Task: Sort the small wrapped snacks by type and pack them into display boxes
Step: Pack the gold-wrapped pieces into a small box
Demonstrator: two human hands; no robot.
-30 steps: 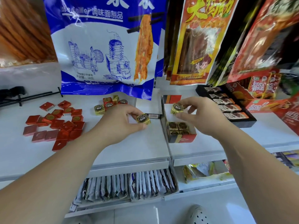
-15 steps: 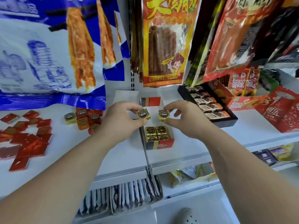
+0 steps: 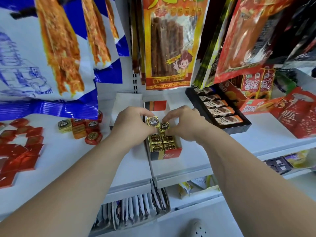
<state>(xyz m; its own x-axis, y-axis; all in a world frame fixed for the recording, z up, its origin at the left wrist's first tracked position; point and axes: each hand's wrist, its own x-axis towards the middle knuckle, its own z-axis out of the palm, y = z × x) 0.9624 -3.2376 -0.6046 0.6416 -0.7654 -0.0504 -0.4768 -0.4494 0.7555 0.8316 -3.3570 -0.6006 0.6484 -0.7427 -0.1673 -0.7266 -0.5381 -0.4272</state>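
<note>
Two bare forearms reach forward from the lower corners and converge at the centre. The left hand point(image 3: 131, 124) is palm down, with thumb and fingers curled, pinching a gold candy point(image 3: 153, 121) at its fingertips. The right hand point(image 3: 185, 124) mirrors it, pinching a second candy point(image 3: 164, 126). The fingertips of both hands nearly meet, wrists level.

My left grip point(image 3: 131, 124), pinching the left gold piece point(image 3: 153, 121), and my right grip point(image 3: 185, 124), pinching the right gold piece point(image 3: 164, 126), cover the middle of the display box point(image 3: 165, 153), so its far rows are hidden from me. At 9 o'clock the red squares point(image 3: 20, 151) run off the edge. At 12 o'clock the hanging bags point(image 3: 168, 43) are cut off on top, their print blurred. At 6 o'clock a shoe point(image 3: 198, 228) is half out of frame.
</note>
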